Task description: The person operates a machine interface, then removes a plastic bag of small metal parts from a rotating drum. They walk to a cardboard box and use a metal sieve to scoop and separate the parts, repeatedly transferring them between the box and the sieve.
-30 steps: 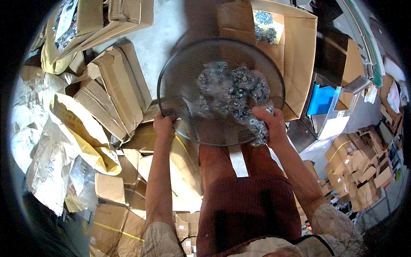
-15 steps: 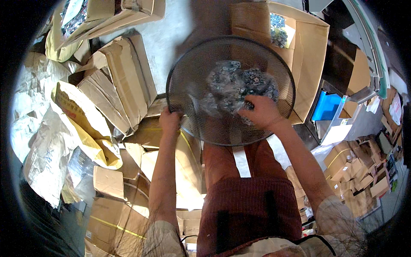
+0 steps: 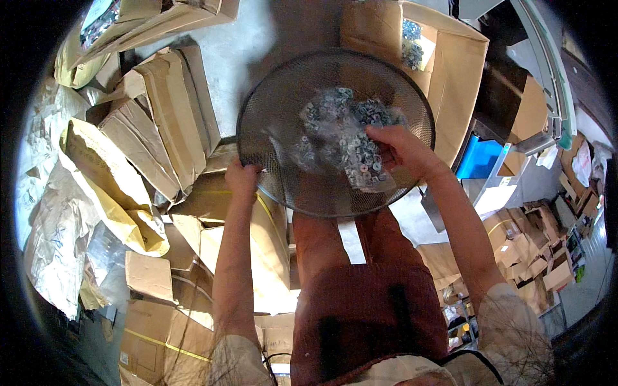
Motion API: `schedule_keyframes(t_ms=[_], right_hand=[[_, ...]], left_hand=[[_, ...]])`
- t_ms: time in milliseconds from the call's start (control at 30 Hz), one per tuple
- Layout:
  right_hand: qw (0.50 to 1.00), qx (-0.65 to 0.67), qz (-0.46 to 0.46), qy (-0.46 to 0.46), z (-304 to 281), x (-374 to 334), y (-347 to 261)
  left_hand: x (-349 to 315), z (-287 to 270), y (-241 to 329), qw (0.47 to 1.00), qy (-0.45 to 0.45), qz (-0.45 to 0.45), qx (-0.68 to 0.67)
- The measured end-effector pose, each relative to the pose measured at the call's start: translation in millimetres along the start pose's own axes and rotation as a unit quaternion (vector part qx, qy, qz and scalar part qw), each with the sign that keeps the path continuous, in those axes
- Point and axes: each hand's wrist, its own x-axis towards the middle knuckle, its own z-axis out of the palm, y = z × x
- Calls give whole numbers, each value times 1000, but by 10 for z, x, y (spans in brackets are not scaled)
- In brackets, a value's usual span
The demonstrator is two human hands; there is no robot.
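A round black wire mesh basket [image 3: 273, 112] is in front of me, above my knees. My left hand [image 3: 243, 178] is closed around its rim at the left. Inside lie several clear plastic bags [image 3: 322, 109] of small dark and silvery round parts. My right hand [image 3: 410, 153] reaches over the right rim and is closed on the edge of one clear plastic bag [image 3: 362, 161] of small round parts, some with holes in the middle. Part of its fingers is hidden behind that bag.
An open carton [image 3: 454, 83] with bagged parts inside stands beyond the basket at the right. Worn cartons [image 3: 170, 109] and a yellow sack [image 3: 109, 186] are on the left. A blue object [image 3: 479, 157] sits at the right, with piled cardboard [image 3: 521, 244] nearer me.
My right hand has turned and drawn one bag toward the near right side of the basket, so its round parts show plainly. My left hand keeps hold of the rim.
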Motion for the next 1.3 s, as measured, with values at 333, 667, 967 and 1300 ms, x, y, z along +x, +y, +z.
schedule_keyframes(t_ms=[333,667,967,1300], right_hand=[[809,-572,-134,-13,18,-56,-266],[711,-606,-155,323,583,795,-502],[983,56,-172,15,114,169,-479],[861,396,-197,-252,147,-371,-262]], left_hand=[[2,-4,26,987,-34,-61,-145],[-275,-4,350,998,19,-2,62],[-236,-13,225,998,29,-56,-24],[-350,-5,376,1000,10,-26,6]])
